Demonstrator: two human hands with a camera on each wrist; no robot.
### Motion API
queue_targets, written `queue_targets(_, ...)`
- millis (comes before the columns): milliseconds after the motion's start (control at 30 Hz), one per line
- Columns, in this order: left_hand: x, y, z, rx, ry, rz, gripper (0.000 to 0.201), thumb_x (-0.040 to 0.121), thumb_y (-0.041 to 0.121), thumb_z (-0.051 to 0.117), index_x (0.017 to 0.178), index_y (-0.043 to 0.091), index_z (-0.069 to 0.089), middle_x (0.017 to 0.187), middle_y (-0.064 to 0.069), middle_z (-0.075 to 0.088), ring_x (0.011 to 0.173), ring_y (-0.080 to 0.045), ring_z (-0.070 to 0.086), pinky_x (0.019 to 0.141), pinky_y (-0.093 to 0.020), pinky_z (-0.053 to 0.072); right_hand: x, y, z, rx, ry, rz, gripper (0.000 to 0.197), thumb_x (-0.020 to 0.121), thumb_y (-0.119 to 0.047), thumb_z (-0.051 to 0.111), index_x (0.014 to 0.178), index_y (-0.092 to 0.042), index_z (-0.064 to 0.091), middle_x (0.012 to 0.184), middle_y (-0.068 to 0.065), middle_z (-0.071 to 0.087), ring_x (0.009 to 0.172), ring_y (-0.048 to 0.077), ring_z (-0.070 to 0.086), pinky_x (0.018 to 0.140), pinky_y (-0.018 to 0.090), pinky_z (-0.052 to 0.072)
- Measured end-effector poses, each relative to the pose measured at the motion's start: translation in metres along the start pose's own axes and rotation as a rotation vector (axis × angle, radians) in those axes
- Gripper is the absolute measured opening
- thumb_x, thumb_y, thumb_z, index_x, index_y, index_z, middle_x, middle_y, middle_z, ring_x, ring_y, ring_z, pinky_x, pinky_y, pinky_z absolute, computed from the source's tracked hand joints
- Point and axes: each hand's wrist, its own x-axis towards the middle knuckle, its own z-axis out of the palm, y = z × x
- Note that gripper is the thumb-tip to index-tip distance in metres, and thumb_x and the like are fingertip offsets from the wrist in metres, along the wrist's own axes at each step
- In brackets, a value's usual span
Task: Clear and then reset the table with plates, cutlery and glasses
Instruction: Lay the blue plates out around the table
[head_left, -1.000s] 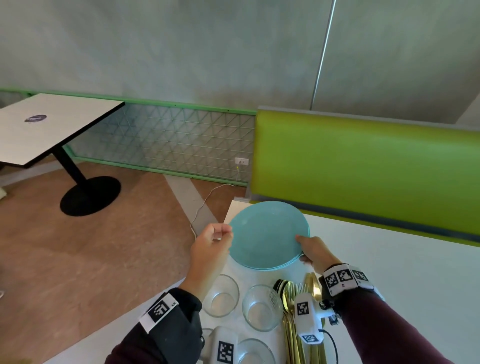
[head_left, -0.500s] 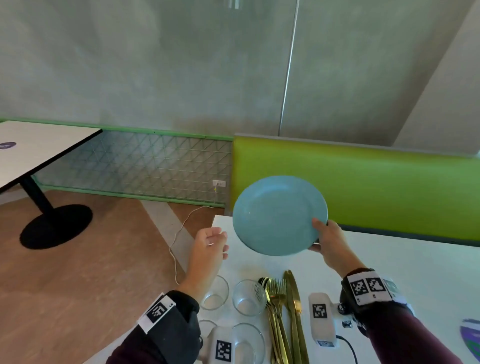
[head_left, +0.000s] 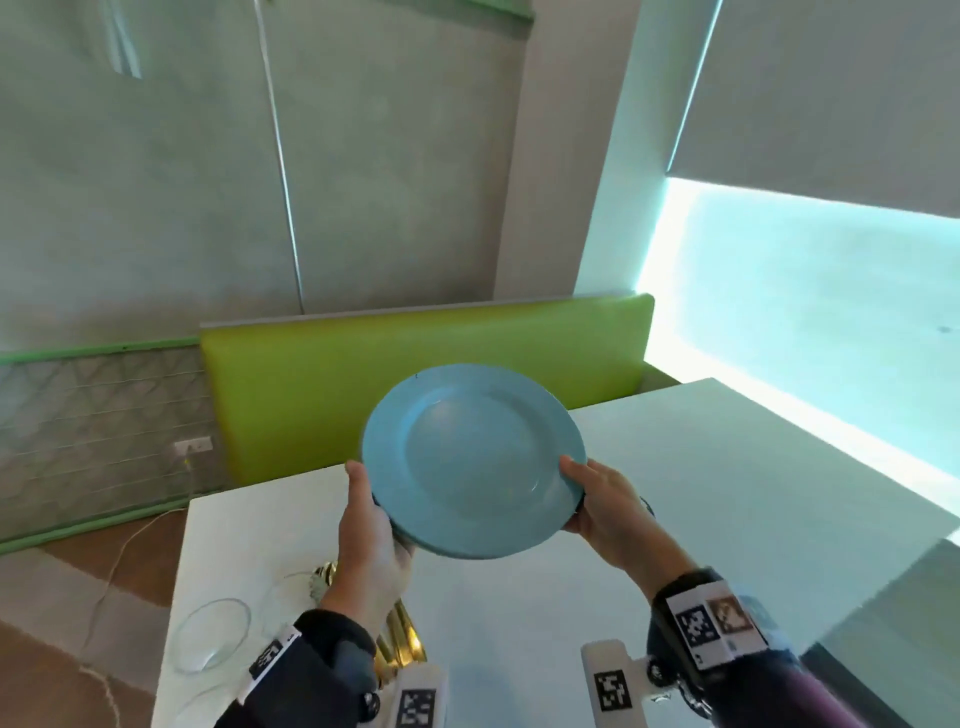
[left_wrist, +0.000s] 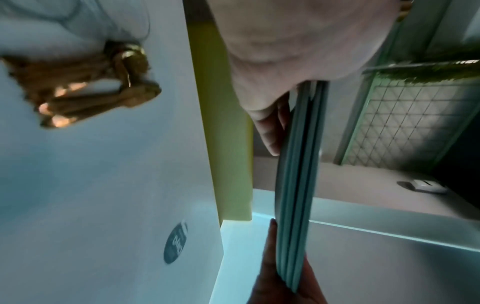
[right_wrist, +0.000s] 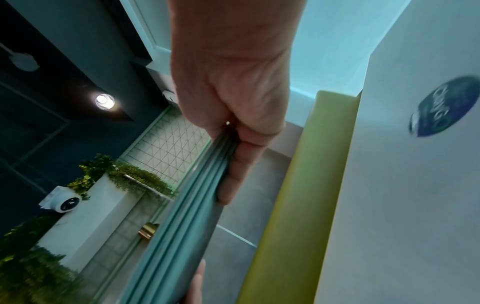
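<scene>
Plate stack (head_left: 470, 460) gripped between both hands.

left hand (head_left: 371, 540) now grips the plates (head_left: 472, 460) too, lifted higher.

Three round teal plates (left_wrist: 296, 205) are stacked; two clear glass tumblers (head_left: 210, 635) and one gold cutlery bundle (head_left: 400, 636) are seen.

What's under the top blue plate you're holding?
More blue plates: the left wrist view shows several stacked rims under the top plate. Both hands' fingers are beneath too; the exact count is unclear.
</scene>
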Motion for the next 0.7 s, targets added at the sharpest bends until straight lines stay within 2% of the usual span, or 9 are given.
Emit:
queue_targets(133,-0.013,-0.033,0.028,0.042,-0.020,-0.022,0.030,0.099,0.043,0.031,0.111,0.023,0.052,0.084,0.005,0.061,0.074,-0.007,0.057,0.045,-0.015,0.051,-0.011,0.009,-0.037,0.009,0.194,-0.028,0.025,0.099,-0.020,0.040,0.118,-0.010,0.053,0.104,0.011,0.061,0.084,0.024,0.060,0.048,0.028,0.053)
queue_targets(200,-0.012,-0.048,0.039,0.064,-0.051,-0.025,0.029,0.100,0.042,0.029,0.109,0.026,0.052,0.083,0.006,0.062,0.074,-0.008,0.057,0.048,-0.019,0.051,-0.009,0.011,-0.051,0.020,0.301,-0.073,0.024,0.098,-0.018,0.042,0.119,-0.011,0.051,0.103,0.010,0.060,0.081,0.023,0.059,0.047,0.028,0.050)
queue_targets(267,-0.010,-0.060,0.049,0.087,-0.067,-0.028,0.028,0.100,0.041,0.028,0.109,0.029,0.052,0.085,0.005,0.062,0.076,-0.008,0.057,0.056,-0.026,0.046,-0.002,0.013,-0.064,0.032,0.418,-0.117,0.019,0.095,-0.015,0.049,0.113,-0.011,0.048,0.090,0.006,0.059,0.073,0.021,0.058,0.051,0.031,0.049)
queue_targets(333,-0.003,-0.071,0.060,0.098,-0.065,-0.022,0.027,0.100,0.040,0.029,0.112,0.029,0.051,0.087,0.006,0.062,0.077,-0.008,0.057,0.059,-0.027,0.044,0.008,0.014,-0.080,0.016,0.499,-0.145,0.020,0.091,-0.015,0.057,0.108,-0.007,0.050,0.080,0.005,0.062,0.069,0.024,0.060,0.053,0.031,0.049)
queue_targets(400,0.006,-0.081,0.073,0.116,-0.071,-0.015,0.027,0.100,0.041,0.031,0.114,0.028,0.050,0.090,0.005,0.061,0.078,-0.008,0.057,0.061,-0.027,0.044,0.023,0.012,-0.098,-0.027,0.487,-0.131,0.017,0.090,-0.016,0.059,0.094,0.000,0.059,0.070,0.008,0.063,0.055,0.021,0.061,0.046,0.026,0.047)
queue_targets(467,0.018,-0.092,0.088,0.119,-0.083,-0.019,0.027,0.100,0.040,0.031,0.114,0.027,0.050,0.092,0.005,0.062,0.080,-0.009,0.057,0.062,-0.028,0.045,0.044,0.010,-0.116,-0.049,0.444,-0.072,0.023,0.092,-0.018,0.056,0.077,-0.001,0.061,0.063,0.012,0.061,0.040,0.016,0.056,0.037,0.021,0.044)
queue_targets(533,0.036,-0.106,0.103,0.099,-0.067,-0.026,0.026,0.100,0.038,0.032,0.113,0.026,0.051,0.092,0.004,0.063,0.081,-0.011,0.058,0.063,-0.029,0.046,0.070,0.007,-0.135,-0.032,0.413,-0.023,0.027,0.092,-0.020,0.056,0.072,-0.002,0.060,0.068,0.018,0.061,0.048,0.022,0.057,0.044,0.026,0.049)
queue_targets(600,0.059,-0.121,0.122,0.079,-0.032,-0.030,0.027,0.100,0.037,0.033,0.116,0.025,0.051,0.095,0.003,0.063,0.084,-0.012,0.058,0.065,-0.030,0.046,0.099,0.002,-0.155,-0.014,0.374,-0.003,0.026,0.093,-0.020,0.055,0.078,0.001,0.059,0.079,0.022,0.061,0.062,0.028,0.058,0.058,0.036,0.050)
queue_targets(700,0.098,-0.145,0.157,0.109,0.015,0.012,0.025,0.100,0.030,0.034,0.112,0.022,0.054,0.096,0.000,0.062,0.087,-0.017,0.057,0.067,-0.028,0.045,0.143,-0.012,-0.186,-0.005,0.306,0.021,0.023,0.095,-0.020,0.052,0.085,0.000,0.056,0.084,0.018,0.062,0.070,0.028,0.059,0.063,0.037,0.052)
